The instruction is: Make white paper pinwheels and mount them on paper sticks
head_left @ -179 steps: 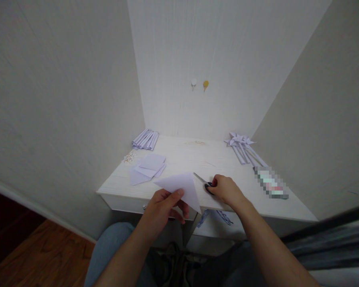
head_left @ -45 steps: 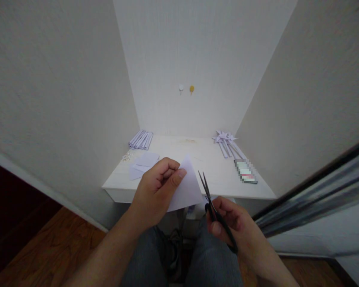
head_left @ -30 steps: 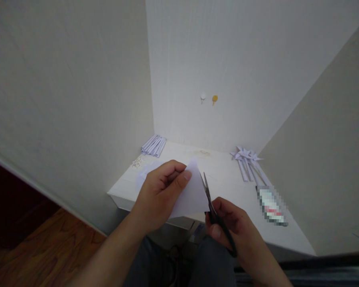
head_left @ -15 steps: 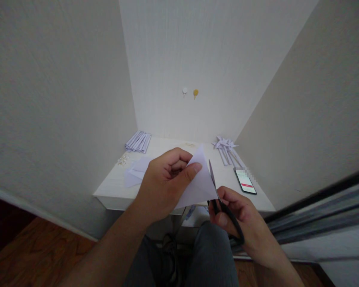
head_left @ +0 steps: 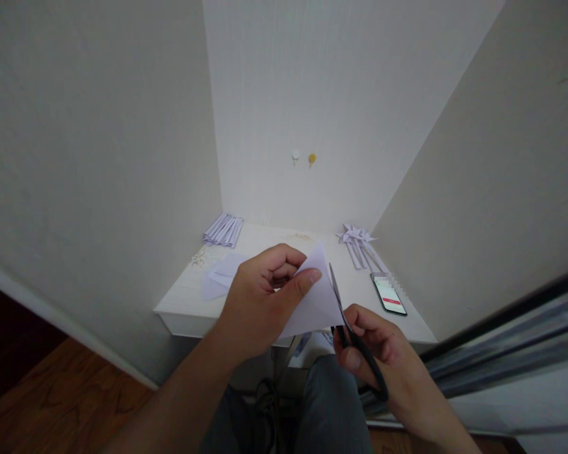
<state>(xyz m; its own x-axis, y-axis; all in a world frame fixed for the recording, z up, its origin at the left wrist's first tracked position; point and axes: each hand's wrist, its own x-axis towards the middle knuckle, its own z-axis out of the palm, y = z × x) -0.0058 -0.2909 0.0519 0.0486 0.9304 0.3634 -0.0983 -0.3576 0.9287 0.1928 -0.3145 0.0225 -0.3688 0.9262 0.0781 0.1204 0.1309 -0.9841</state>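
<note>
My left hand (head_left: 265, 299) pinches a white sheet of paper (head_left: 316, 301), thumb on top and fingers curled behind it. The paper's pointed corner sticks up past the thumb. My right hand (head_left: 373, 350) is closed around the black handles of a pair of scissors (head_left: 366, 360). One blade lies along the paper's right edge, near its lower right corner; the other blade is mostly hidden by the paper. Behind my left hand, several loose paper sheets (head_left: 219, 280) lie on the white table (head_left: 184, 302).
Rolled paper sticks (head_left: 223, 229) are stacked at the back left, with small whitish bits (head_left: 199, 258) before them. Paper pinwheels (head_left: 356, 236) on sticks lie back right, near a phone (head_left: 389, 295). Walls enclose the table; two hooks, one yellow (head_left: 312, 158), hang behind.
The whole view has shifted slightly, so everything sits a little lower. Both hands keep their hold on the paper and scissors, in nearly the same position relative to each other.
</note>
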